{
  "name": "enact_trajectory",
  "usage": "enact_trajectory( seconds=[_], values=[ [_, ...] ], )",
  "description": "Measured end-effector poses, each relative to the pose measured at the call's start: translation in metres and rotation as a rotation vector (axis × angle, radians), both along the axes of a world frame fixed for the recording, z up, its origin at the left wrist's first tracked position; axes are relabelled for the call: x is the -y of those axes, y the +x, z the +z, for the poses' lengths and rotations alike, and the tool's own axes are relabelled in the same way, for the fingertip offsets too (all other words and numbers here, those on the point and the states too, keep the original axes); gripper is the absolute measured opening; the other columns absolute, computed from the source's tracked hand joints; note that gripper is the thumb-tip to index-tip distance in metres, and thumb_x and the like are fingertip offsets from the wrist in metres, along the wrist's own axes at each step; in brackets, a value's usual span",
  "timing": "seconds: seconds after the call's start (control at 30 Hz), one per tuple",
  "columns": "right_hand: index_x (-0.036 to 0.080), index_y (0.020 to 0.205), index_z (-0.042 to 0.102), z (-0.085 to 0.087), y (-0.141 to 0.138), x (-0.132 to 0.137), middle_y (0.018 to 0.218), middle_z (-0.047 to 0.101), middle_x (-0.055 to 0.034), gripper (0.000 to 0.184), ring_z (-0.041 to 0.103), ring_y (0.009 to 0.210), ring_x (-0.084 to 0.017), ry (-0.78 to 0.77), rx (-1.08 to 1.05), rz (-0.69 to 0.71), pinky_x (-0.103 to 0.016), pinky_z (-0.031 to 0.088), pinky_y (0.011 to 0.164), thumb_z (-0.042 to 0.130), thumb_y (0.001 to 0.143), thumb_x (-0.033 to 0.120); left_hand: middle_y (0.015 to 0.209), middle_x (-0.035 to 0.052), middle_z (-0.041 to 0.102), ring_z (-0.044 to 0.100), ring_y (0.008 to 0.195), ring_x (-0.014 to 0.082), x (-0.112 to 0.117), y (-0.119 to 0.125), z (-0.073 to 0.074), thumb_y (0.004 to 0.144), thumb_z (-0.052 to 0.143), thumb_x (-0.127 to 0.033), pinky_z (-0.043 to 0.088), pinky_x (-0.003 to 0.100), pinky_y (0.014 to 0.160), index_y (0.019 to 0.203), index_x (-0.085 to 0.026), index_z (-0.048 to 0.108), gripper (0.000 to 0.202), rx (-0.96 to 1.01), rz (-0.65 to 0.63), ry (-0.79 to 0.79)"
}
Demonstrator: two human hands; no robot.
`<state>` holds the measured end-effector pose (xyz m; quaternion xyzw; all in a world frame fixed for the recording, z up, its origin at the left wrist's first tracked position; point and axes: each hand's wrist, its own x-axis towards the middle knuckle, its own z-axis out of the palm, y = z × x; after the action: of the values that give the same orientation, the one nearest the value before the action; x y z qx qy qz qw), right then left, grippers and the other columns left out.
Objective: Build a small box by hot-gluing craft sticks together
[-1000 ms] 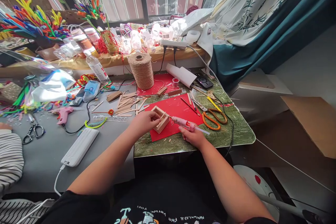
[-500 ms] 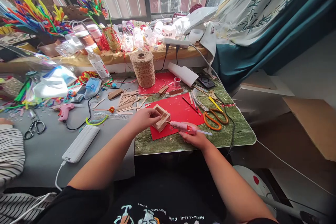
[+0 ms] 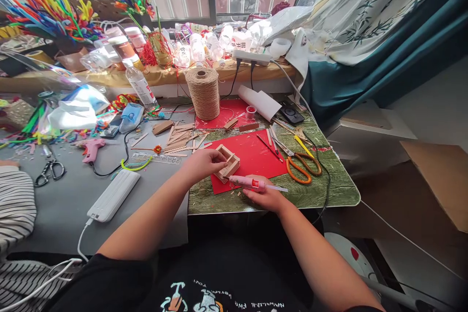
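Observation:
A small open wooden box (image 3: 234,165) made of thin strips rests at the left part of a red sheet (image 3: 261,156). My left hand (image 3: 204,163) is closed on it, fingertips at the inner side, and covers its left part. My right hand (image 3: 265,194) is wrapped round a pink glue gun (image 3: 246,183) with a clear glue stick jutting from its back end. The gun's nozzle points left and sits at the near edge of the box; whether it touches the wood I cannot tell.
Orange-handled scissors (image 3: 303,168) lie right of the red sheet. Loose wooden strips (image 3: 179,137), a twine spool (image 3: 203,94), a second pink glue gun (image 3: 91,150) and a white power strip (image 3: 113,196) are around. At far left shows another person's striped sleeve (image 3: 16,200).
The glue gun in my right hand has moved left, its nozzle going from the box's right side to its near edge. My left hand stays on the box. The view has shifted slightly.

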<state>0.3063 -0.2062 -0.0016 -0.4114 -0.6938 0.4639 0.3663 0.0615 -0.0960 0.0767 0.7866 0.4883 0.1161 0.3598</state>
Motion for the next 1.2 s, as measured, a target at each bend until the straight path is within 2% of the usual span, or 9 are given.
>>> enact_trajectory(
  seconds=[0.13, 0.3, 0.47, 0.7, 0.83, 1.0, 1.2],
  values=[
    [0.027, 0.137, 0.068, -0.0027, 0.0001, -0.0004, 0.111, 0.076, -0.0077, 0.041, 0.07, 0.096, -0.024, 0.053, 0.033, 0.003, -0.037, 0.056, 0.087, 0.061, 0.098, 0.035, 0.095, -0.0006, 0.08, 0.072, 0.086, 0.0198, 0.0, -0.0001, -0.0019, 0.086, 0.069, -0.047, 0.052, 0.029, 0.075, 0.094, -0.027, 0.08, 0.024, 0.002, -0.002, 0.008],
    [0.028, 0.141, 0.066, -0.0005, -0.0006, 0.0001, 0.117, 0.077, -0.0074, 0.043, 0.072, 0.1, -0.025, 0.048, 0.046, 0.016, -0.039, 0.057, 0.091, 0.06, 0.099, 0.031, 0.094, -0.0008, 0.08, 0.071, 0.084, 0.0194, 0.0008, 0.0008, -0.0006, 0.086, 0.069, -0.047, 0.05, 0.029, 0.072, 0.093, -0.027, 0.081, 0.024, 0.002, -0.005, 0.017],
    [0.028, 0.144, 0.065, 0.0054, -0.0008, -0.001, 0.128, 0.074, -0.0077, 0.045, 0.07, 0.113, -0.026, 0.067, 0.044, 0.055, -0.041, 0.054, 0.101, 0.057, 0.1, 0.029, 0.096, -0.0004, 0.081, 0.072, 0.085, 0.0201, 0.0013, 0.0019, 0.0005, 0.087, 0.068, -0.047, 0.05, 0.03, 0.072, 0.094, -0.027, 0.08, 0.025, 0.0, -0.009, 0.024],
    [0.028, 0.142, 0.066, -0.0001, 0.0, -0.0002, 0.113, 0.077, -0.0062, 0.045, 0.07, 0.091, -0.022, 0.007, 0.04, 0.026, -0.032, 0.057, 0.08, 0.06, 0.097, 0.028, 0.093, -0.001, 0.08, 0.071, 0.082, 0.0192, 0.002, 0.0026, 0.0006, 0.086, 0.069, -0.048, 0.049, 0.029, 0.069, 0.093, -0.027, 0.08, 0.025, -0.01, 0.01, 0.014],
    [0.027, 0.142, 0.066, -0.0018, 0.0003, -0.0002, 0.114, 0.076, -0.0063, 0.046, 0.069, 0.089, -0.02, 0.004, 0.027, 0.035, -0.03, 0.055, 0.078, 0.06, 0.097, 0.027, 0.091, -0.0017, 0.08, 0.071, 0.081, 0.0183, 0.0021, 0.0028, 0.0003, 0.087, 0.069, -0.047, 0.048, 0.029, 0.068, 0.092, -0.027, 0.08, 0.023, -0.009, 0.006, 0.018],
    [0.026, 0.136, 0.07, -0.0014, 0.0005, -0.0002, 0.093, 0.074, -0.0047, 0.041, 0.067, 0.083, -0.021, 0.002, 0.026, 0.023, -0.03, 0.054, 0.072, 0.061, 0.096, 0.029, 0.093, -0.0015, 0.08, 0.071, 0.082, 0.0186, 0.003, 0.003, 0.0017, 0.087, 0.068, -0.046, 0.049, 0.029, 0.069, 0.092, -0.027, 0.08, 0.023, -0.004, 0.001, 0.018],
    [0.023, 0.132, 0.072, -0.0035, 0.0007, 0.0002, 0.087, 0.071, -0.0041, 0.038, 0.063, 0.072, -0.018, -0.035, 0.008, 0.012, -0.026, 0.05, 0.063, 0.063, 0.096, 0.032, 0.095, -0.0005, 0.08, 0.071, 0.085, 0.0195, 0.0023, 0.003, 0.0026, 0.087, 0.069, -0.047, 0.049, 0.03, 0.071, 0.093, -0.027, 0.08, 0.024, -0.018, -0.006, 0.029]
  ],
)
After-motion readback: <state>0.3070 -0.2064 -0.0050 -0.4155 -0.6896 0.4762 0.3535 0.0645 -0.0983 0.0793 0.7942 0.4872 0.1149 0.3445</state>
